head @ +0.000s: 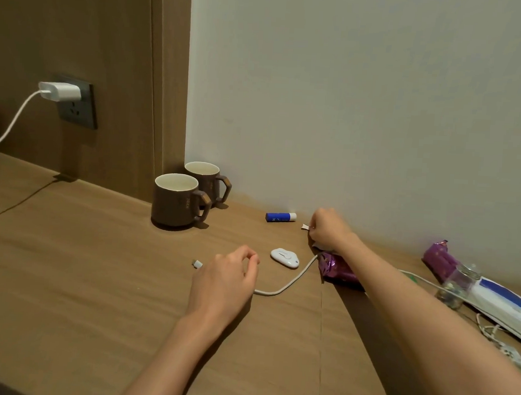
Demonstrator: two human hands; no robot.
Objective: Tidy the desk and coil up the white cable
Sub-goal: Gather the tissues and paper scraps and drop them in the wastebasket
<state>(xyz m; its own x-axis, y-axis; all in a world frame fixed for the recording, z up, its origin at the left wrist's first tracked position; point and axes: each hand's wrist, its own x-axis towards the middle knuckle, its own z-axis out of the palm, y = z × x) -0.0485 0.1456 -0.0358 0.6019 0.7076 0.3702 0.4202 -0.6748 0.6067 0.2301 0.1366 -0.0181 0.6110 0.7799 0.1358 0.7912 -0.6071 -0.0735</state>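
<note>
white cable (pixel 290 283), two mugs (pixel 175 204), two packets (pixel 338 270), one scrap (pixel 305 227)

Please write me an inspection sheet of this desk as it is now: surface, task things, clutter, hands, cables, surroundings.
Surface: wooden desk, seam visible.
Job's things: white cable uncoiled, reaching purple packet.
Clutter: front mug, rear mug, glue stick, white gadget, glass jar, second packet, blue-white pack.
Hands: left hand grips white cable near its plug; right hand pinches white scrap.
Cables: charger in socket, charger cable exits left; tangled cable at right.
Surroundings: plain wall, wood panel.
</note>
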